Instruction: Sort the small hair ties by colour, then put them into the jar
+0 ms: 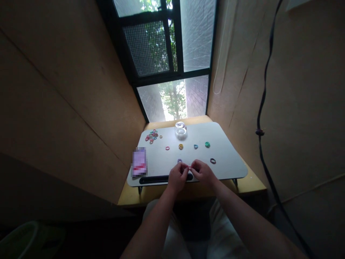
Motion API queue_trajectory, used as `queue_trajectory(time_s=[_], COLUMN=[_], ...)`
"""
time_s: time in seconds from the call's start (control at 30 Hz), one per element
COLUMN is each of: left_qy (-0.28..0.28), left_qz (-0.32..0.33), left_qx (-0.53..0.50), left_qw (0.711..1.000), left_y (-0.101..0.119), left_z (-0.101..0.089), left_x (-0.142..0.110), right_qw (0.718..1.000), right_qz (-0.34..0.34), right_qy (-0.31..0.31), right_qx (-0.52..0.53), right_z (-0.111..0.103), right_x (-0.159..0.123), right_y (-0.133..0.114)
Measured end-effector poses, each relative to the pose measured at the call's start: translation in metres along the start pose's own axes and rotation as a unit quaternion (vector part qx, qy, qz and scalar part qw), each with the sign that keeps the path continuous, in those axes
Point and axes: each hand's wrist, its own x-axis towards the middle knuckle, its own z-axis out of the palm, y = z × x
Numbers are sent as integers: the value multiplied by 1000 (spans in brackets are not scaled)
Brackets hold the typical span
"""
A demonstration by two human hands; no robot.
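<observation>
My left hand (177,178) and my right hand (202,172) meet over the front edge of a white folding table (226,162). Both pinch a small pink hair tie (189,167) between their fingertips; most of it is hidden. Just beyond my left hand lies a purple hair tie (179,160), partly covered by the fingers. A dark hair tie (212,161) rests to the right of my right hand. Farther back, a row holds a pink hair tie (167,148), yellow ones (180,146), blue ones (196,146) and green ones (207,144).
A mixed pile of coloured hair ties (151,136) lies at the back left. Behind the row stands a clear round container (181,133). A blurred purple object (139,161) sits at the left edge. A black slot (153,179) runs along the front, and a dark cord (262,97) hangs right.
</observation>
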Motion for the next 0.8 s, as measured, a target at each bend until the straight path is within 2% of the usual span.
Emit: queue_trajectory(time_s=[0.53, 0.8], left_qy=[-5, 4], left_qz=[5, 6], left_qx=[-3, 9], left_qw=[1000, 1000], left_y=[5, 5], left_z=[0, 0], left_x=[-2, -2], right_qw=[1000, 1000], right_qz=[3, 10], right_qy=[5, 3], right_qx=[-3, 16], right_z=[-1, 2], right_x=[0, -1], right_y=[-6, 0])
